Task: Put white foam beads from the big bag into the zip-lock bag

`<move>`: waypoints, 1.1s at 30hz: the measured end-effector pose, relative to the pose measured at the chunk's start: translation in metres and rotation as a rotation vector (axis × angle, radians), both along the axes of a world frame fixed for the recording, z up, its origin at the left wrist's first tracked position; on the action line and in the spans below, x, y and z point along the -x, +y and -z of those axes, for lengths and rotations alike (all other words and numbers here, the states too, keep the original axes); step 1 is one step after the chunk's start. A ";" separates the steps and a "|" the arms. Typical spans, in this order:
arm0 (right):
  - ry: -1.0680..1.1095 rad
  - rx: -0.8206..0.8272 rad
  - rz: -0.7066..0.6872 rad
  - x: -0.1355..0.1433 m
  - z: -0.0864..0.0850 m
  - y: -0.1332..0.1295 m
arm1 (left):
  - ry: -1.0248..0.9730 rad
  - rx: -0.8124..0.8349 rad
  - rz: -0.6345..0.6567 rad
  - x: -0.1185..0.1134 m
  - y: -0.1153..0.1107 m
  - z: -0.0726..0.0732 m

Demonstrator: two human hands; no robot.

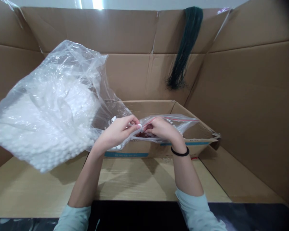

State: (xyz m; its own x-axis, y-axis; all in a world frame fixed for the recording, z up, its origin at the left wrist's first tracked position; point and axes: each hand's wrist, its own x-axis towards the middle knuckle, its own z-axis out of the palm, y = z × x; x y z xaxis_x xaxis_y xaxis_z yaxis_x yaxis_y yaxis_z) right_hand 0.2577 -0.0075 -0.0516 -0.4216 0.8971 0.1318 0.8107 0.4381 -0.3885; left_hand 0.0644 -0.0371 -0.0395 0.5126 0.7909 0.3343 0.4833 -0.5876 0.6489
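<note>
My left hand (120, 130) pinches a small white ball (140, 125) between thumb and fingertips. Close by on the right, my right hand (165, 128) reaches into the mouth of a clear zip bag (186, 120) with a red seal line. Its fingers are curled together by a bunch of dark red, thin pieces (145, 134); what they grip is too small to make out. A large clear plastic bag (69, 61) full of white balls (45, 128) lies to the left, its loose end reaching toward my left hand.
Below the hands stands an open cardboard box (156, 105) with blue tape on its front, resting on a pale wooden tabletop (132, 179). Tall cardboard walls (127, 70) enclose the back and sides. A bundle of dark green strands (186, 45) hangs over the back wall.
</note>
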 end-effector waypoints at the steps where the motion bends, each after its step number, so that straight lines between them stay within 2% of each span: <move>1: -0.004 0.000 -0.013 0.002 0.000 -0.001 | 0.007 0.000 0.001 0.000 0.000 0.000; 5: -0.017 -0.041 -0.036 0.003 0.000 -0.001 | 0.072 -0.016 -0.046 -0.002 0.002 0.001; 10: 0.050 0.081 -0.105 -0.003 0.002 0.005 | 0.076 -0.006 -0.099 -0.003 0.009 0.006; 16: 0.067 0.170 -0.244 -0.004 0.007 0.008 | 0.053 -0.031 -0.101 0.000 0.006 0.001; 21: 0.033 0.122 -0.180 -0.001 0.011 0.008 | 0.130 -0.044 -0.039 -0.002 0.005 0.003; 25: 0.016 0.074 -0.164 0.000 0.013 0.009 | 0.182 -0.033 -0.103 -0.004 0.008 0.006; 33: -0.004 0.103 -0.185 -0.004 0.013 0.011 | 0.079 -0.113 -0.258 0.007 0.009 0.003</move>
